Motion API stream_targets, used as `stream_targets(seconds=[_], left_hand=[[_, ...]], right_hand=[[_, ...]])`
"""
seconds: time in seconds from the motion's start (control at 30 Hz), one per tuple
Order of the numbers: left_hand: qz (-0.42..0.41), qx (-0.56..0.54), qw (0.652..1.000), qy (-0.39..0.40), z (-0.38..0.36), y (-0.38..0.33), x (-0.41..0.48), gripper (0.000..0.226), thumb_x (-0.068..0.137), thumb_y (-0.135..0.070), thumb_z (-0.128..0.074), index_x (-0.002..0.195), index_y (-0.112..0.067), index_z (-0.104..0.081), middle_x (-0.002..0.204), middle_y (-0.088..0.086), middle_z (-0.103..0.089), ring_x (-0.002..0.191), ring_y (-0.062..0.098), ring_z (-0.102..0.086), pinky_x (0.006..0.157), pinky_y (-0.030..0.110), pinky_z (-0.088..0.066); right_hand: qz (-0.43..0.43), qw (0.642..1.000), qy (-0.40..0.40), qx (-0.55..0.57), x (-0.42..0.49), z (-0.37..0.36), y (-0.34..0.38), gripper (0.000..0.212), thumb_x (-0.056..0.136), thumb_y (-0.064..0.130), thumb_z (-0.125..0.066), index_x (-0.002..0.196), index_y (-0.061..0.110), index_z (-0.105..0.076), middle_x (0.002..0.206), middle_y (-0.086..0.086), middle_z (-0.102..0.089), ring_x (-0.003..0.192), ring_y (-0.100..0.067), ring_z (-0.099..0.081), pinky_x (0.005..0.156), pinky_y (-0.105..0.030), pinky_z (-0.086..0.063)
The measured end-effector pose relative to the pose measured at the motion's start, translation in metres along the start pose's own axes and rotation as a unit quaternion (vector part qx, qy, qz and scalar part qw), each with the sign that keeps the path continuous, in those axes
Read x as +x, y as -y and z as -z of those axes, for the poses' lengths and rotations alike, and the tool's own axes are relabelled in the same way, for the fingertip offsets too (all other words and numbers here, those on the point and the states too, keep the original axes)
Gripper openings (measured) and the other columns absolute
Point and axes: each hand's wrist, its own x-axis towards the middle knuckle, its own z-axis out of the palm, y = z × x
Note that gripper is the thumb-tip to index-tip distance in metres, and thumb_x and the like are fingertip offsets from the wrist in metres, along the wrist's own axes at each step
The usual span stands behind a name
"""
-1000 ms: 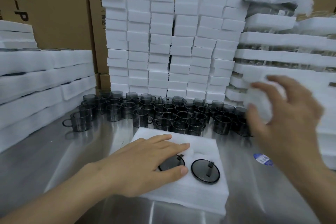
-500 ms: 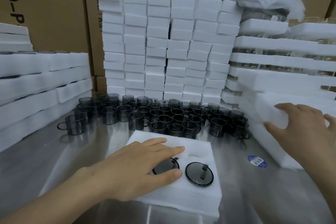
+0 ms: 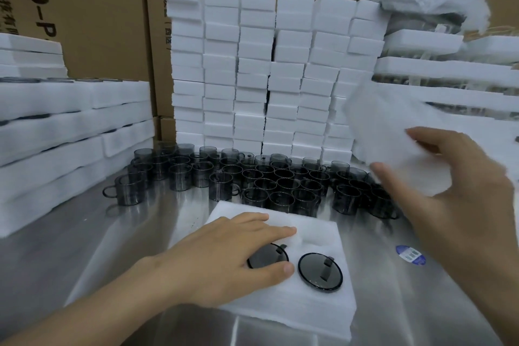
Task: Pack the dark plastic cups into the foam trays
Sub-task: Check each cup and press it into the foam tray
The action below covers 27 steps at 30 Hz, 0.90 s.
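A white foam tray (image 3: 314, 314) lies on the steel table in front of me. Two dark cups sit in its holes: one (image 3: 268, 255) partly under my left hand (image 3: 224, 258), which rests flat on the tray with straight fingers, the other (image 3: 320, 271) just right of it. Several loose dark plastic cups (image 3: 269, 185) with handles stand crowded behind the tray. My right hand (image 3: 460, 199) grips a second white foam piece (image 3: 387, 132), blurred, lifted above the right-hand cups.
A wall of stacked small foam blocks (image 3: 266, 73) stands behind the cups. Foam tray stacks (image 3: 56, 135) line the left, and more (image 3: 449, 70) the right. Cardboard boxes (image 3: 92, 8) stand at the back. A blue sticker (image 3: 410, 254) lies on the steel table (image 3: 84, 247).
My right hand took a foam piece from the right-hand stack and lifted it up and to the left. My left hand stayed on the tray.
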Motion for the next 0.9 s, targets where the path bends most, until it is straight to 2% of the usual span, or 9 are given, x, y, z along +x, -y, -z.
stream_targets(seconds=[0.07,0.13,0.2,0.27,0.4,0.53,0.7,0.77,0.9], left_hand=[[0.002,-0.027,0.999,-0.021,0.0,0.001,0.002,0.073,0.092,-0.093,-0.025,0.158,-0.064,-0.02,0.161,-0.041,-0.03,0.149,-0.025,-0.005,0.124,0.031,-0.023],[-0.002,-0.065,0.997,-0.046,0.003,0.0,0.003,0.063,0.093,-0.089,-0.031,0.151,-0.064,-0.032,0.151,-0.039,-0.043,0.144,-0.019,-0.026,0.122,0.034,-0.034],[-0.02,-0.091,0.994,-0.055,0.006,-0.001,0.005,0.055,0.094,-0.081,-0.04,0.145,-0.062,-0.042,0.15,-0.037,-0.047,0.142,-0.011,-0.038,0.118,0.038,-0.04],[-0.031,-0.089,0.994,-0.049,0.006,-0.001,0.006,0.053,0.093,-0.075,-0.049,0.145,-0.064,-0.043,0.155,-0.037,-0.042,0.146,-0.009,-0.036,0.119,0.04,-0.04],[-0.021,-0.179,0.982,-0.048,0.007,0.001,0.006,0.053,0.088,-0.065,-0.064,0.14,-0.064,-0.05,0.147,-0.042,-0.049,0.14,-0.017,-0.04,0.121,0.033,-0.038],[-0.046,-0.382,0.923,-0.023,0.022,0.004,0.007,0.043,0.1,-0.027,-0.073,0.141,-0.036,-0.066,0.143,-0.018,-0.068,0.135,0.0,-0.059,0.107,0.014,-0.044],[0.02,-0.457,0.884,-0.091,0.02,0.015,0.014,0.047,0.089,-0.068,-0.067,0.128,-0.044,-0.072,0.128,-0.008,-0.077,0.119,0.012,-0.073,0.111,0.035,-0.045],[0.063,-0.491,0.858,-0.139,0.015,0.021,0.021,0.052,0.082,-0.072,-0.072,0.121,-0.037,-0.077,0.116,0.001,-0.081,0.105,0.016,-0.078,0.109,0.041,-0.049],[0.137,-0.589,0.77,-0.202,0.014,0.033,0.031,0.056,0.063,-0.071,-0.076,0.101,-0.032,-0.086,0.092,0.008,-0.082,0.079,0.02,-0.077,0.071,0.027,-0.062]], right_hand=[[0.046,0.998,0.038,0.035,-0.012,-0.008,0.021,0.056,0.085,0.059,-0.07,0.126,0.021,-0.068,0.114,0.02,-0.06,0.105,0.016,-0.05,0.095,-0.034,-0.045],[0.118,0.987,0.109,0.028,-0.028,-0.021,0.035,0.056,0.086,0.06,-0.068,0.125,0.02,-0.069,0.111,0.019,-0.065,0.103,0.012,-0.051,0.093,-0.027,-0.04],[0.175,0.968,0.181,0.01,-0.046,-0.036,0.04,0.055,0.087,0.06,-0.066,0.123,0.018,-0.07,0.101,0.013,-0.07,0.093,-0.002,-0.053,0.092,-0.028,-0.04],[0.183,0.957,0.223,-0.002,-0.059,-0.047,0.039,0.052,0.089,0.061,-0.066,0.122,0.021,-0.068,0.09,0.015,-0.067,0.084,-0.004,-0.049,0.092,-0.032,-0.041],[0.167,0.965,0.203,0.004,-0.059,-0.048,0.037,0.052,0.088,0.062,-0.063,0.118,0.02,-0.07,0.087,0.017,-0.067,0.082,0.005,-0.03,0.089,-0.025,-0.038],[0.144,0.97,0.191,0.043,-0.054,-0.041,0.04,0.046,0.091,0.058,-0.063,0.115,0.019,-0.072,0.096,0.014,-0.07,0.088,0.001,-0.05,0.084,-0.021,-0.04],[0.18,0.954,0.225,0.085,-0.057,-0.042,0.038,0.036,0.1,0.048,-0.062,0.119,0.02,-0.073,0.111,0.013,-0.068,0.103,-0.008,-0.064,0.085,-0.028,-0.051],[0.176,0.955,0.219,0.091,-0.058,-0.043,0.036,0.036,0.101,0.047,-0.062,0.123,0.022,-0.072,0.118,0.013,-0.066,0.111,-0.009,-0.063,0.089,-0.03,-0.052],[0.148,0.968,0.194,0.053,-0.053,-0.044,0.027,0.036,0.101,0.047,-0.061,0.129,0.027,-0.07,0.128,0.013,-0.061,0.123,-0.009,-0.057,0.1,-0.031,-0.046]])
